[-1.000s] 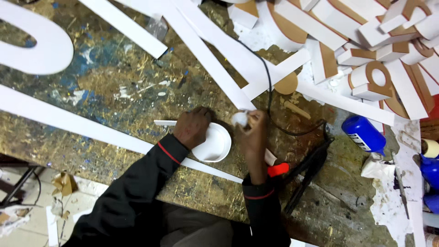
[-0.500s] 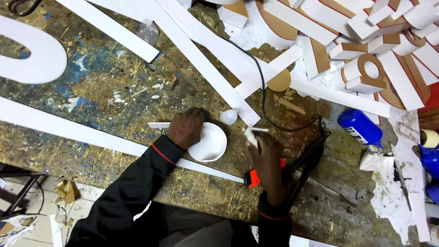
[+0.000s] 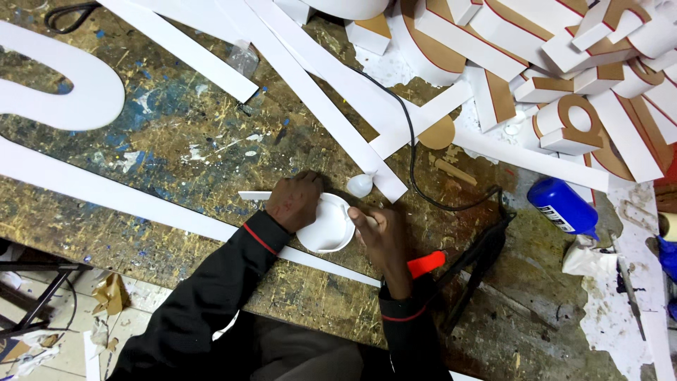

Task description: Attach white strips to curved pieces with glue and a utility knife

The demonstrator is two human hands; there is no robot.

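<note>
Because it looks like thin foam board, the white round piece [image 3: 328, 227] on the counter [image 3: 176, 152] should be light, fairly stiff and easy to dent, best held by its rim. At its left rim the left hand [image 3: 296, 201] presses down, fingers curled. At its right rim the right hand [image 3: 377, 229] pinches a small tool.

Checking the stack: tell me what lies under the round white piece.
The round white piece lies on a long white strip crossing the paint-stained workbench. The left hand covers its left edge; the contact beneath is hidden.
</note>
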